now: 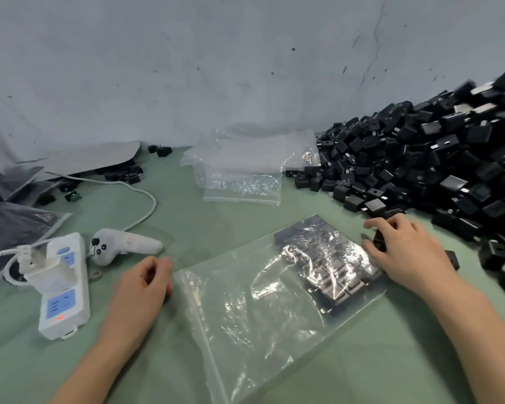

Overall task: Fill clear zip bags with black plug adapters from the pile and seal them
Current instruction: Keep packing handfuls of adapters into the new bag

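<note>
A clear zip bag (254,310) lies flat on the green table, its zip edge toward the near left. Several black plug adapters (327,258) sit packed in its far right corner. My right hand (405,252) rests at that corner of the bag, fingers curled round a black adapter (379,239) at the foot of the pile. My left hand (143,287) lies on the table just left of the bag's zip edge, fingers loosely curled, holding nothing. The big pile of black adapters (426,164) fills the right side against the wall.
A stack of empty clear bags (245,170) lies at the back centre. A white power strip (64,287) with a plugged charger and a white handheld controller (123,246) with its cable sit at the left. Filled bags (15,223) and grey sheets lie at the far left.
</note>
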Available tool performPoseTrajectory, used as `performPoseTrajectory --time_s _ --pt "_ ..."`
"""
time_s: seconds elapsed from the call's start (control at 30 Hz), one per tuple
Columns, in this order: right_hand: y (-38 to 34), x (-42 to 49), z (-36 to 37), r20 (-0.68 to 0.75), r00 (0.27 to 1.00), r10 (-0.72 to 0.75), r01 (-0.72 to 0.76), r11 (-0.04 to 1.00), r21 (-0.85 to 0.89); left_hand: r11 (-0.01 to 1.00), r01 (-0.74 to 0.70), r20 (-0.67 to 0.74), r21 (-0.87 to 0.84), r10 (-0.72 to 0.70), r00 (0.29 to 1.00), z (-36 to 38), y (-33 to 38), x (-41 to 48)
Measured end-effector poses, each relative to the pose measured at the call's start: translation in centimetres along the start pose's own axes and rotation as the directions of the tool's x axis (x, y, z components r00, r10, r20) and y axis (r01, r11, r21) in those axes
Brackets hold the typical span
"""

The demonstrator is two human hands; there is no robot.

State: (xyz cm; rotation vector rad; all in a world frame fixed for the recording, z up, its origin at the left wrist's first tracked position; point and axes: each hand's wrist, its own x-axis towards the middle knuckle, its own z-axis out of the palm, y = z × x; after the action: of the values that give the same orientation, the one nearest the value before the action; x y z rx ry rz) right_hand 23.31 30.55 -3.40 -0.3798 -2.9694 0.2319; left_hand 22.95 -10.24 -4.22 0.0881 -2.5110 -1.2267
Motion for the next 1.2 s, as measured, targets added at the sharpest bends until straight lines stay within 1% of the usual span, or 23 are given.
performPoseTrajectory --time_s 0.1,0.23,0.33,0.47,0.53,0.63,0.67,0.7,0.73,0.77,0.8,0.83,0.87,0.9,0.93,0.97,1.03,1.1,1.2 --pt "1.0 -1.0 -0.5 0.085 0.995 0.058 -0.056 0.998 -0.023 1.000 0.001 0.002 0.005 -0.001 1.000 0.0 0.0 0.0" --pt "2.1 -2.8 -1.4 0.100 0.992 0.073 -0.070 0.997 -0.032 1.000 -0.007 0.012 0.014 0.007 1.000 0.0 0.0 -0.1" --pt "2.0 -4.0 -1.2 0.028 0.995 0.096 -0.094 0.994 -0.062 1.000 -0.018 0.022 0.014 0.018 1.000 0.0 -0.1 -0.1" --pt "1.4 -4.6 -0.3 -0.094 0.985 0.141 -0.143 0.990 -0.015 1.000 -0.018 0.034 0.007 0.017 0.999 0.1 0.0 -0.1" --pt "1.3 -4.4 -0.2 -0.144 0.979 0.142 -0.143 0.990 0.007 1.000 -0.018 0.028 0.003 0.018 0.999 0.2 0.0 -0.1" --pt "1.3 -3.9 -0.4 -0.170 0.976 0.140 -0.133 0.990 0.052 1.000 -0.024 0.018 0.009 0.024 1.000 0.3 -0.1 -0.2" --pt "1.4 -3.9 -0.6 -0.181 0.974 0.139 -0.124 0.988 0.091 1.000 -0.024 0.017 0.014 0.024 1.000 0.3 -0.2 -0.2" --pt "1.5 -3.9 -1.0 -0.203 0.967 0.153 -0.114 0.974 0.193 0.999 -0.025 0.016 0.020 0.025 1.000 0.3 -0.3 -0.1" --pt "1.4 -4.0 -1.6 -0.213 0.958 0.194 -0.103 0.921 0.375 0.999 -0.027 0.015 0.023 0.027 1.000 0.3 -0.3 -0.1" --pt "1.3 -4.0 -2.4 -0.197 0.945 0.261 -0.081 0.771 0.632 0.999 -0.029 0.014 0.023 0.029 0.999 0.3 -0.4 0.0" --pt "1.0 -4.0 -3.5 -0.131 0.932 0.338 -0.051 0.480 0.876 0.999 -0.032 0.014 0.020 0.032 0.999 0.3 -0.4 0.0" --pt "0.7 -4.0 -4.4 0.014 0.933 0.359 -0.056 0.107 0.993 0.999 -0.033 0.016 0.019 0.033 0.999 0.3 -0.4 0.0" --pt "0.4 -4.1 -5.0 0.159 0.949 0.271 -0.085 -0.265 0.961 0.999 -0.035 0.018 0.019 0.034 0.999 0.3 -0.5 0.0" --pt "0.1 -4.1 -5.3 0.245 0.958 0.150 -0.125 -0.549 0.826 0.999 -0.035 0.021 0.021 0.035 0.999 0.3 -0.5 0.0" --pt "-0.2 -4.2 -5.4 0.280 0.959 0.044 -0.163 -0.721 0.674 0.999 -0.035 0.022 0.025 0.035 0.999 0.3 -0.6 -0.1" --pt "-0.5 -4.3 -5.2 0.289 0.957 -0.030 -0.192 -0.811 0.553 0.999 -0.038 0.020 0.028 0.037 0.999 0.3 -0.6 -0.1" --pt "-0.8 -4.2 -4.5 0.302 0.950 -0.080 -0.205 -0.890 0.407 0.998 -0.045 0.012 0.035 0.044 0.999 0.3 -0.6 -0.1" --pt "-0.7 -4.2 -4.4 0.322 0.944 -0.069 -0.191 -0.912 0.364 0.998 -0.043 0.006 0.037 0.043 0.999 0.4 -0.6 0.0" --pt "0.0 -4.3 -4.8 0.331 0.943 -0.044 -0.182 -0.898 0.400 0.999 -0.047 0.010 0.028 0.046 0.999 0.5 -0.8 0.2"
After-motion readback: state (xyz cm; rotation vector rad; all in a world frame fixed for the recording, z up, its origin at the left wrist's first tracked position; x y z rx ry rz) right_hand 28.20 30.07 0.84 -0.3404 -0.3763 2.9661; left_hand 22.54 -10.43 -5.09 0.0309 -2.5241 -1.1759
